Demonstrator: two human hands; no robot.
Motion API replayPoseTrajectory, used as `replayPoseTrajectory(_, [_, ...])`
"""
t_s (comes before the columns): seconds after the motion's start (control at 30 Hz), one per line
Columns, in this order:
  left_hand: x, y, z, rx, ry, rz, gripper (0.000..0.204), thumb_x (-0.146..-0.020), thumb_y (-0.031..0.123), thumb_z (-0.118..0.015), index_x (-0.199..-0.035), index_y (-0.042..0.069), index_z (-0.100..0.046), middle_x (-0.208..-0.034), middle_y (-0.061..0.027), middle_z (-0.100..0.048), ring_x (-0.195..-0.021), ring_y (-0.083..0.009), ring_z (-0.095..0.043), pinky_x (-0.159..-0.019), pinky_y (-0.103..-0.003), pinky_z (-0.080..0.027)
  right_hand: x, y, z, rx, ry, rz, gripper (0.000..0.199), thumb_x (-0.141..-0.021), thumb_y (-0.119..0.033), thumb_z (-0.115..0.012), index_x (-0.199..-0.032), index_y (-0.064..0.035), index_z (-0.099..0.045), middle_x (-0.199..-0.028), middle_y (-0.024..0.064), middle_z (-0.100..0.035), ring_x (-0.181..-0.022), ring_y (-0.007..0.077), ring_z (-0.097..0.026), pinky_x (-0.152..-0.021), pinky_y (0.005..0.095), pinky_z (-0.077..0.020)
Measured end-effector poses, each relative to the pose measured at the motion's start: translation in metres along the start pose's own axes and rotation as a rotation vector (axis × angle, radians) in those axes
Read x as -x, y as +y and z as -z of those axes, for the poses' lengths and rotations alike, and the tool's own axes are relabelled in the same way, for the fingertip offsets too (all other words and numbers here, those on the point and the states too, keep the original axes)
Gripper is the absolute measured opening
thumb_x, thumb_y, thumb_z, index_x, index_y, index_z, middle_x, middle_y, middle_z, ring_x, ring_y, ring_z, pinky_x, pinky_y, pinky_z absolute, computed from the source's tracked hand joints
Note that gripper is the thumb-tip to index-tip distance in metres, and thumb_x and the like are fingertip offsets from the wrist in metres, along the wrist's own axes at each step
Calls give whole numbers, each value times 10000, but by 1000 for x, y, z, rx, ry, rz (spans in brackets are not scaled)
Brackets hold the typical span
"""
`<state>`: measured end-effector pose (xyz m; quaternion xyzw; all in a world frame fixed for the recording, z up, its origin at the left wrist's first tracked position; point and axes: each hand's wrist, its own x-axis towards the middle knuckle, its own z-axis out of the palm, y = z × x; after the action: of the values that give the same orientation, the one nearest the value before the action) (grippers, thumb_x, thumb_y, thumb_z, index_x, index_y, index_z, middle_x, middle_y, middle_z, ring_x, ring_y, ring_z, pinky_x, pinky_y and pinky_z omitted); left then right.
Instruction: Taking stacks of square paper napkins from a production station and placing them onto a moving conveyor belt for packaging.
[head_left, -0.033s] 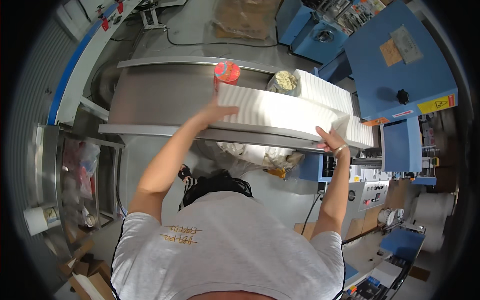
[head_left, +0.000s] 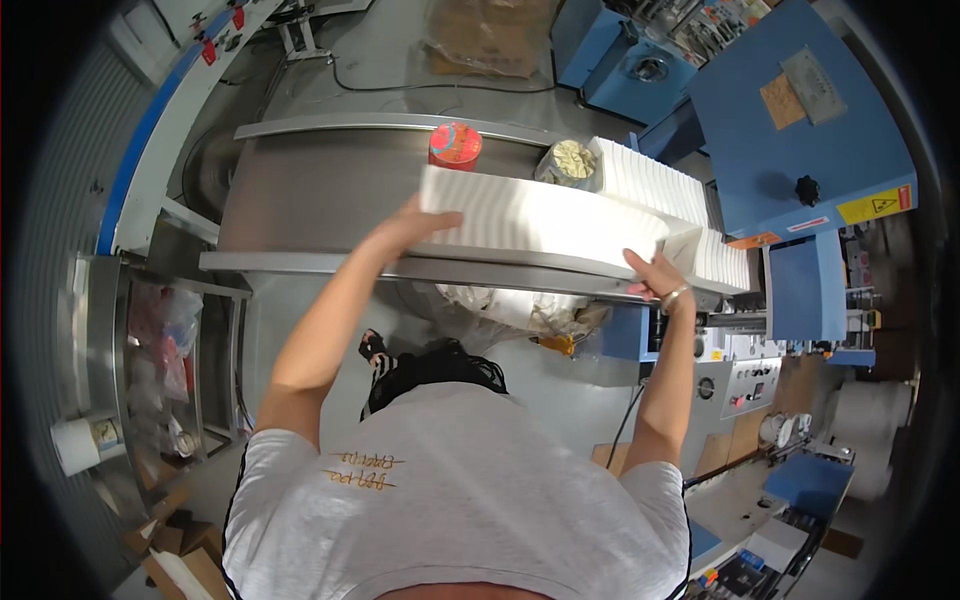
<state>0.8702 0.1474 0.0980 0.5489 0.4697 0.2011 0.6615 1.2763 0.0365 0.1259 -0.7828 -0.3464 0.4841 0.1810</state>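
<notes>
A long row of white, ridged sheets, apparently folded paper (head_left: 540, 215), lies along the metal conveyor (head_left: 300, 190). My left hand (head_left: 415, 228) is closed round its left end, the thumb along the near side. At the other end my right hand (head_left: 655, 275) presses in, thumb up and fingers partly hidden below the edge. Behind the row stand a red round tin (head_left: 455, 147) and a clear container with a pale gold, crumpled top (head_left: 568, 163). More white ridged stacks (head_left: 650, 182) sit at the back right, and another stack (head_left: 722, 262) lies past my right hand.
A blue machine housing (head_left: 800, 120) with a black knob rises at the right end of the conveyor. Its near metal rail (head_left: 300, 262) runs between me and the belt. Plastic-wrapped material (head_left: 520, 310) lies below. At the left stands a metal rack (head_left: 185, 350) holding plastic bags.
The white row has slid a little to the left with both my hands. The gap between it and the stack at the right has widened.
</notes>
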Motion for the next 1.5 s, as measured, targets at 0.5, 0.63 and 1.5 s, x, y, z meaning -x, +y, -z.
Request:
replayPoseTrajectory(0.5, [77, -40, 163, 60, 324, -26, 846, -765, 341, -748, -1372, -49, -305, -1319, -172, -470, -1231, -257, -436, -1054, -333, -290, -34, -123, -140, 127, -275, 301, 879, -696, -567, -699, -1324, -53, -360, -1120, 119, -596, -635, 177, -645, -442, 232, -453])
replayPoseTrajectory(0.63, [69, -39, 150, 18, 359, -2, 861, -741, 352, -764, -1352, -55, -314, -1307, -201, -470, -1219, -273, -443, -1034, -341, -319, -33, -138, -116, 563, -310, 134, 968, -680, -686, -628, -1341, -20, -389, -1199, 180, -568, -787, 252, -665, -606, 300, -508])
replayPoseTrajectory(1.5, [68, -34, 138, -56, 368, -55, 794, -821, 303, -688, -1413, -29, -276, -1412, -135, -380, -1300, -236, -356, -1076, -325, -243, 30, -101, -62, 472, 1214, 434, 653, -666, -356, -688, -1221, -73, -490, -1159, 179, -502, -1013, 390, -523, -872, 454, -443])
